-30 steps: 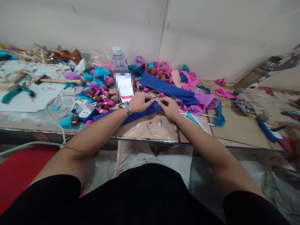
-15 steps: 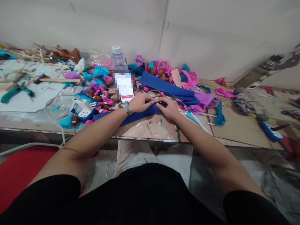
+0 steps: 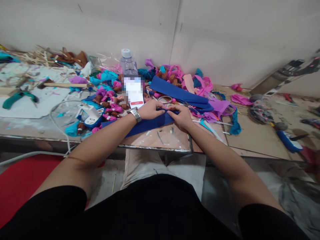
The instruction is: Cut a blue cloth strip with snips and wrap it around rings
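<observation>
A strip of dark blue fabric (image 3: 147, 127) lies near the front of the bench, its right end between my hands. My left hand (image 3: 151, 110), with a watch on the wrist, pinches the strip's upper edge between thumb and fingers. Facing it, almost fingertip to fingertip, my right hand (image 3: 182, 116) pinches the same cloth. Whether something small is also held there is too fine to make out. Just beyond the fingers lie a ring-shaped roll (image 3: 165, 99) and a second folded blue fabric piece (image 3: 178, 91).
A lit phone (image 3: 135, 91) leans before a plastic bottle (image 3: 129, 62). Bundled pink, brown and turquoise cloth pieces (image 3: 112, 108) spread around them. At left are a hammer (image 3: 66, 85), green-handled pliers (image 3: 18, 98) and a white charger with its cable (image 3: 91, 115). Cardboard (image 3: 250, 136) covers the right side.
My hands keep their pinch on the blue fabric, the fingertips shifting only slightly. The whole view has moved a little, so things on the bench appear slightly further right.
</observation>
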Motion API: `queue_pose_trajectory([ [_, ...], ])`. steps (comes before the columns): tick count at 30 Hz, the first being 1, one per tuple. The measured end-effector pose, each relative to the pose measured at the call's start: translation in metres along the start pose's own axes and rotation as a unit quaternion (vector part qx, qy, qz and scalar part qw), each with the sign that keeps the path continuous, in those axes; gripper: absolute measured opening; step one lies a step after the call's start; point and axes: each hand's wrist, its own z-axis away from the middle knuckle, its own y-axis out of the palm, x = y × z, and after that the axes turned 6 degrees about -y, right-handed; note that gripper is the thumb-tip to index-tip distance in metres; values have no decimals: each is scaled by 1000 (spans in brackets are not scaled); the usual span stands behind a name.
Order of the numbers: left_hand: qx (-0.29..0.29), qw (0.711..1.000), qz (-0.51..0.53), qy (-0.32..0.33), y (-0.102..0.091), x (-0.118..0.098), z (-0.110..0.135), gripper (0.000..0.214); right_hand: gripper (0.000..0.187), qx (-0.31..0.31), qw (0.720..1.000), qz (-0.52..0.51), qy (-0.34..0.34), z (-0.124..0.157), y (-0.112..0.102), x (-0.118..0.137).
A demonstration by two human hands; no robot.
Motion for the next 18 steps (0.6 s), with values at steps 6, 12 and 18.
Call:
queue_pose_trajectory([
  [6, -6, 995, 96, -3, 3, 2, -2, 23, 16, -24, 999, -21, -8, 1, 1, -2],
  [12, -5, 993, 115, -26, 2, 3, -3, 26, 16, -47, 999, -10, -8, 1, 3, -8],
  [18, 5, 991, 124, -58, -3, -2, -2, 29, 12, -51, 998, -16, -33, 0, 3, -7],
])
